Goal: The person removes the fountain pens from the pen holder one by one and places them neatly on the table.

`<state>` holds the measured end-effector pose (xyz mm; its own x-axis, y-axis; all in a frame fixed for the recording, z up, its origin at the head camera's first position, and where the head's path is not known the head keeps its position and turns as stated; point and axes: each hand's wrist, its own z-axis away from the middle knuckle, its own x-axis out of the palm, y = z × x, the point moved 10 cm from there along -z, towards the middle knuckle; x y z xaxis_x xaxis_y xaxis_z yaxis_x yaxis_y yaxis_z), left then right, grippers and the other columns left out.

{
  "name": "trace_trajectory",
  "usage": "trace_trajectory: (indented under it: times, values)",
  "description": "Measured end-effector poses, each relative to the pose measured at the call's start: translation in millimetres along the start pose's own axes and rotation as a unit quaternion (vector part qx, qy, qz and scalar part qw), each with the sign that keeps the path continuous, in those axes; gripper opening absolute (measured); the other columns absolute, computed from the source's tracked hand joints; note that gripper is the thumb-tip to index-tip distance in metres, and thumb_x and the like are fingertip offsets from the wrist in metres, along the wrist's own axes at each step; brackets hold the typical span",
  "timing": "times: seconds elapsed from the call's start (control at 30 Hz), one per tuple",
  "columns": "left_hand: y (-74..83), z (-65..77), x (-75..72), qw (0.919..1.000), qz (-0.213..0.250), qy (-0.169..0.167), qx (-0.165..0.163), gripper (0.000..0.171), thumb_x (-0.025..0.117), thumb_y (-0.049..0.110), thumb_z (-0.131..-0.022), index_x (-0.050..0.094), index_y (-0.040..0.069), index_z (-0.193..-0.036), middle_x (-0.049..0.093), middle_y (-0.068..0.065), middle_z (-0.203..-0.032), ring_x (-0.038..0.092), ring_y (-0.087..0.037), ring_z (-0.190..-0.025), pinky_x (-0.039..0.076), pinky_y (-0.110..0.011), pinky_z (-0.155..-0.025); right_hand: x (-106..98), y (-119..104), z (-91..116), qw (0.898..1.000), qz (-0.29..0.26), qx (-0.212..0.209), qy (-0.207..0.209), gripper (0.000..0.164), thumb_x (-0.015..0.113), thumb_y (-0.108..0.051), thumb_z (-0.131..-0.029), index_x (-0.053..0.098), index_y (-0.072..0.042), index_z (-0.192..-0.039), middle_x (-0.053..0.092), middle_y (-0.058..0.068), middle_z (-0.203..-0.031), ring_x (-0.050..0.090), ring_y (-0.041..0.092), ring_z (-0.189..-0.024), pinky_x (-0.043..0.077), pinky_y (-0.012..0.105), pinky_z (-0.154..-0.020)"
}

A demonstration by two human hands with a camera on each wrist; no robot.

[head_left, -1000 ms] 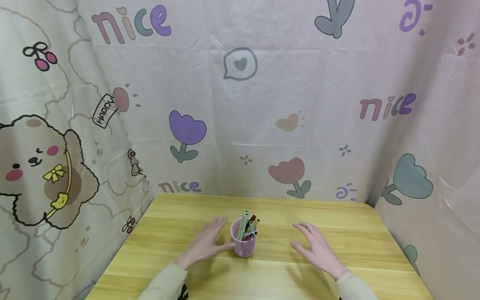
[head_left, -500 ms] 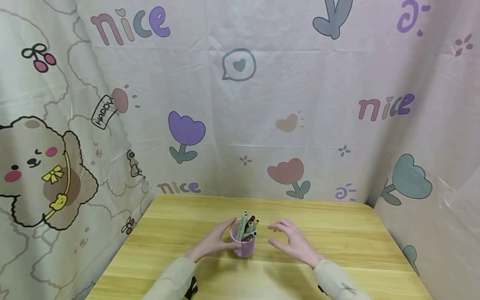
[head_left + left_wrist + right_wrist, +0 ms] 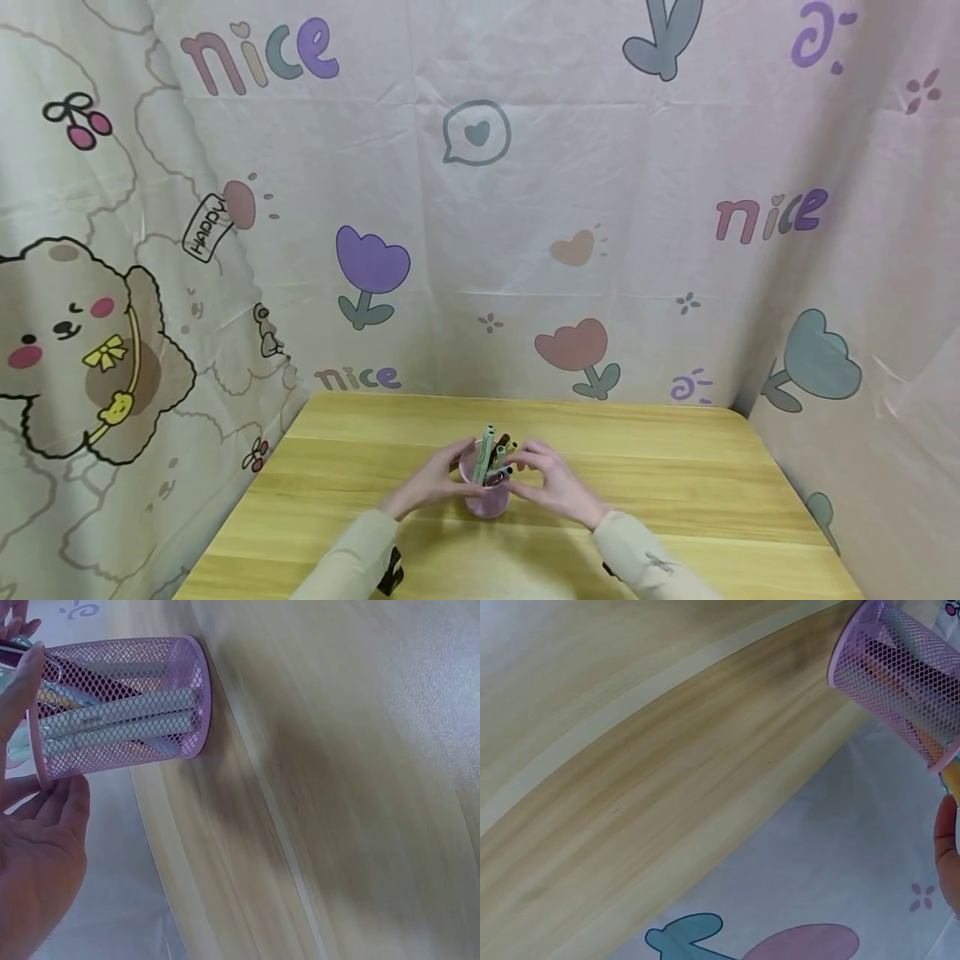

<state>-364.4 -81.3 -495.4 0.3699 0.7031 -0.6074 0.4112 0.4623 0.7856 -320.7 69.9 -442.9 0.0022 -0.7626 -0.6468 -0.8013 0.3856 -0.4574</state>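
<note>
A pink mesh pen cup (image 3: pixel 487 502) stands upright on the wooden table, holding several pens (image 3: pixel 487 454) in pale green, dark and yellow. My left hand (image 3: pixel 433 481) grips the cup near its rim from the left. In the left wrist view, the thumb (image 3: pixel 22 686) crosses the mouth on one side and the fingers (image 3: pixel 64 802) bend at the rim on the other. My right hand (image 3: pixel 558 485) is at the cup's right side, thumb and forefinger spread apart, with fingertips right by the pens. In the right wrist view, one finger (image 3: pixel 945 825) shows beside a yellow-orange pen (image 3: pixel 951 780).
The light wood table (image 3: pixel 360 425) spreads out around the cup, its far edge against a printed curtain (image 3: pixel 480 250). More patterned cloth (image 3: pixel 97 333) hangs along the left side. Dark straps show under both beige sleeves (image 3: pixel 352 550).
My left hand has come in from the left and taken hold of the cup. The right hand has swept leftward across the table to the pens. The cup has stayed put.
</note>
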Motion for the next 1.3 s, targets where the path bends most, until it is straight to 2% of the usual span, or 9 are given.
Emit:
trace_trajectory:
  times: [0.2,0.6,0.8,1.03,1.2,1.3]
  values:
    - [-4.0,-1.5,0.1,0.9993,0.037,-0.001,-0.006,0.093,0.085,0.020,-0.080,0.032,-0.009,-0.152,0.042,-0.033,-0.152,0.047,-0.050,-0.137,0.043,-0.060,-0.115,8,-1,-2,1.000,0.006,-0.001,-0.011,0.036,0.083,-0.006,-0.078,0.073,-0.007,-0.112,0.067,0.003,-0.099,0.060,0.021,-0.091,0.058,0.027,-0.079]
    - [-2.7,-2.2,0.1,0.9979,0.064,0.000,0.008,0.093,0.084,0.014,-0.079,0.029,-0.015,-0.149,0.040,-0.036,-0.152,0.046,-0.051,-0.137,0.041,-0.058,-0.115,18,3,-4,0.999,0.024,-0.007,-0.022,0.034,0.082,-0.001,-0.076,0.077,-0.009,-0.109,0.061,-0.003,-0.091,0.058,0.017,-0.085,0.054,0.018,-0.075]
    - [-2.2,-2.3,-0.9,0.9983,0.058,0.002,0.008,0.093,0.084,0.014,-0.079,0.030,-0.015,-0.149,0.040,-0.036,-0.151,0.047,-0.050,-0.137,0.043,-0.056,-0.115,19,2,-6,0.999,0.023,-0.008,-0.029,0.028,0.080,-0.002,-0.079,0.077,-0.007,-0.107,0.061,-0.002,-0.090,0.057,0.015,-0.085,0.056,0.024,-0.073]
    - [-2.0,-2.7,-1.0,0.9983,0.058,0.002,0.007,0.093,0.084,0.015,-0.079,0.030,-0.015,-0.149,0.040,-0.036,-0.152,0.047,-0.051,-0.137,0.044,-0.056,-0.114,18,2,-7,1.000,0.015,-0.009,-0.022,0.027,0.081,-0.002,-0.078,0.077,-0.007,-0.105,0.061,-0.003,-0.091,0.058,0.017,-0.084,0.055,0.019,-0.074]
    - [-2.9,-2.6,-0.6,0.9986,0.052,0.004,0.006,0.094,0.085,0.015,-0.078,0.031,-0.014,-0.149,0.041,-0.035,-0.151,0.047,-0.051,-0.137,0.043,-0.057,-0.114,14,3,-6,1.000,0.007,-0.007,-0.010,0.026,0.080,-0.005,-0.079,0.077,-0.008,-0.105,0.062,-0.003,-0.092,0.060,0.018,-0.086,0.057,0.023,-0.077]
    - [-3.9,-2.4,-0.6,0.9987,0.050,0.007,0.003,0.094,0.085,0.015,-0.078,0.031,-0.014,-0.149,0.041,-0.035,-0.151,0.047,-0.051,-0.136,0.043,-0.058,-0.114,10,2,-5,1.000,-0.002,-0.003,-0.003,0.026,0.080,-0.004,-0.079,0.076,-0.008,-0.105,0.061,-0.004,-0.092,0.059,0.013,-0.087,0.057,0.024,-0.078]
